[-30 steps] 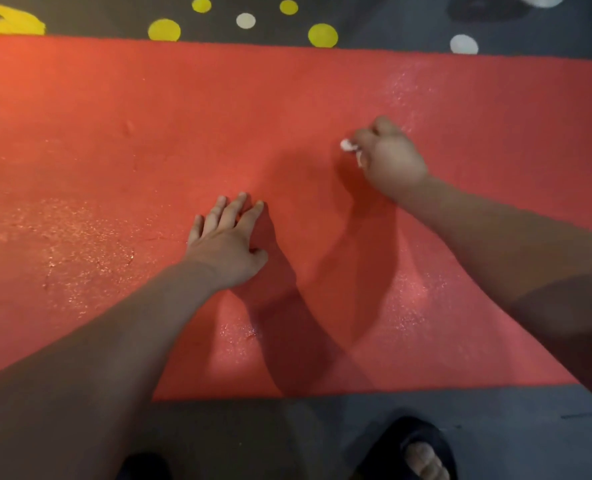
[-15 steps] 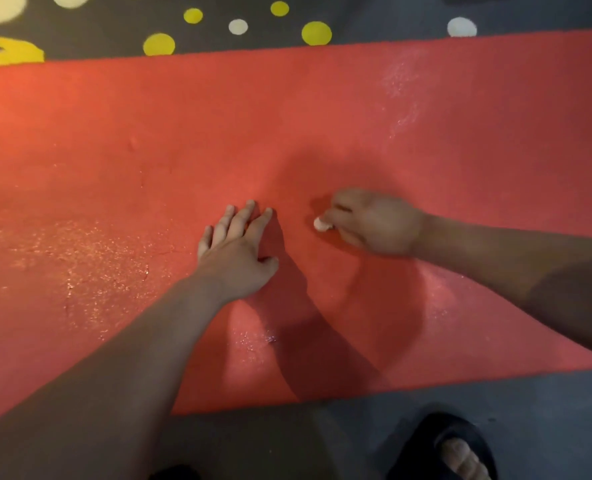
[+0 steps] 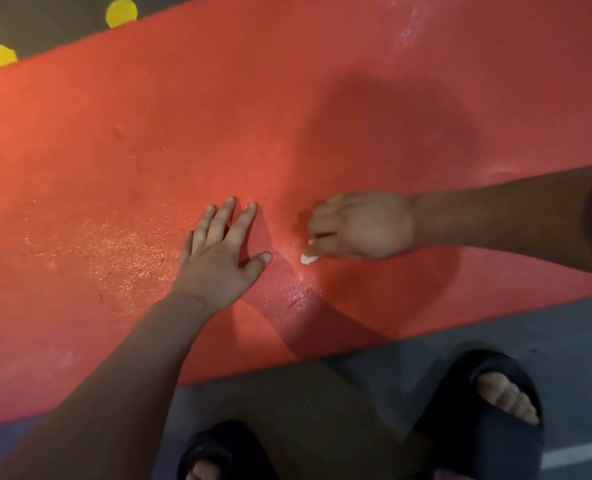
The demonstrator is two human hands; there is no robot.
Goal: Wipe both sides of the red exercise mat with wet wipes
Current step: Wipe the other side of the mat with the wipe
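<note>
The right hand [image 3: 360, 225] has drawn its wet wipe [image 3: 309, 259] from the far part of the red exercise mat [image 3: 149, 150] back toward the near edge, and it now sits just right of the left hand's thumb. The left hand [image 3: 218, 261] has kept its place, fingers straight and spread, palm pressing the mat flat. I read this as one far-to-near stroke nearly finished, with the top face still being worked and the underside probably not yet reached.

The right grip is closed round the wipe, fingers curled over it — only a small white nub shows below the knuckles.

The mat lies flat on a dark floor [image 3: 374, 375], running left to right, with its near edge just ahead of a pair of black sandals [image 3: 478, 427]. Its surface is grainy and faintly dented. A wet sheen [image 3: 114, 244] glitters left of the left hand and in a streak between the two hands — the rest looks matt.
</note>
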